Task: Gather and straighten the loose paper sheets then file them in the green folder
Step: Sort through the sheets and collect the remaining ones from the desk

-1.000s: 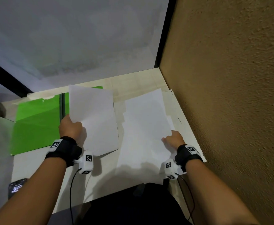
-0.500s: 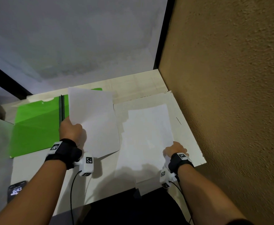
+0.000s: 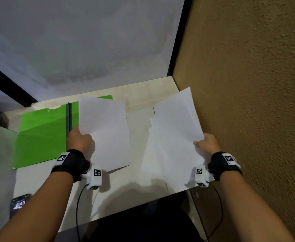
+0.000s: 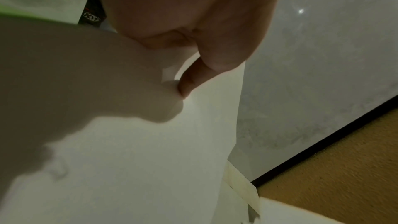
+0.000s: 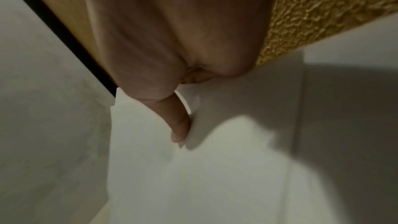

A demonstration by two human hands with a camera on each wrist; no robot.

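Note:
My left hand (image 3: 79,139) pinches the left edge of a white paper sheet (image 3: 106,131) and holds it lifted over the right half of the open green folder (image 3: 42,133). The left wrist view shows the thumb (image 4: 189,81) pressed on that sheet (image 4: 150,159). My right hand (image 3: 207,143) pinches the right edge of an uneven stack of white sheets (image 3: 174,137), raised off the table near the brown wall. In the right wrist view the thumb (image 5: 178,122) lies on top of the stack (image 5: 193,176).
A textured brown wall (image 3: 248,102) closes off the right side, close to the right hand. A phone (image 3: 19,205) lies at the table's near left corner. The light table (image 3: 125,194) ends just before my body. A grey wall stands behind.
The right hand has lifted its stack of sheets from flat on the table and moved it right, toward the wall. The left hand and its sheet have hardly moved.

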